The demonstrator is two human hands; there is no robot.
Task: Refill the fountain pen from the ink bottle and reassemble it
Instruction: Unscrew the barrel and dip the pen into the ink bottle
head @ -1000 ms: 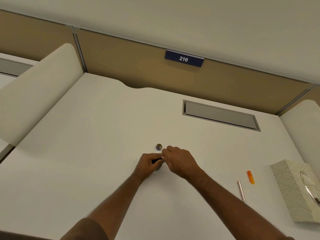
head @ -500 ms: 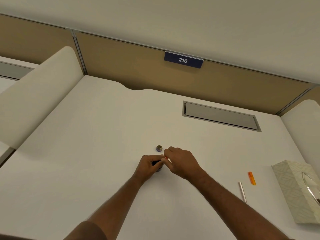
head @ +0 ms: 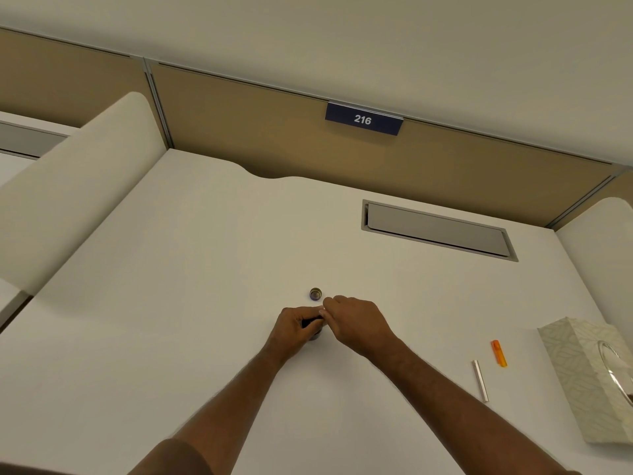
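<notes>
A white desk (head: 171,303) fills most of the view, backed by a tan partition (head: 274,142) that carries a dark blue plate (head: 363,118) reading 216. Curved white dividers (head: 68,186) stand at the desk's left and right edges. A grey flap cover (head: 436,229) is set into the desk top on the far right side. At the right edge lies a patterned tissue box (head: 582,371).

Both forearms reach in from below and meet near the middle of the desk. The left hand (head: 294,329) has its fingers curled around a small dark ink bottle (head: 313,329) that stands on the desk; most of the bottle is hidden by that grip. The right hand (head: 358,323) sits just beside it, its fingertips (head: 325,308) pinched together over the bottle's top and touching the left hand's fingers. Whatever the right grip pinches is too small and too hidden to tell.

Just beyond the hands, a small round bottle cap (head: 315,294) lies on the desk, open side up. Well to the right lie a slim silver pen barrel (head: 480,380) and, just beyond it, a short orange pen part (head: 498,353), the two lying apart.
</notes>
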